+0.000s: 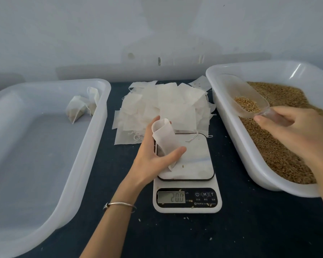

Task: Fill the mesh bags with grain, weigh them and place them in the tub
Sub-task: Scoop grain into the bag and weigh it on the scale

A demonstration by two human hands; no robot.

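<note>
Your left hand (153, 155) pinches an empty mesh bag (164, 138) open over the scale (186, 183), right hand (295, 131) fingers curled round the scoop (250, 103) of grain above the grain tub (231, 116); bag looks light and floppy, so hold it near the mouth.

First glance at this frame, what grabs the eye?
The left hand holds an open mesh bag over the scale at centre. The right hand holds a scoop of grain above the grain tub on the right. Filled bags sit in the left tub.
</note>
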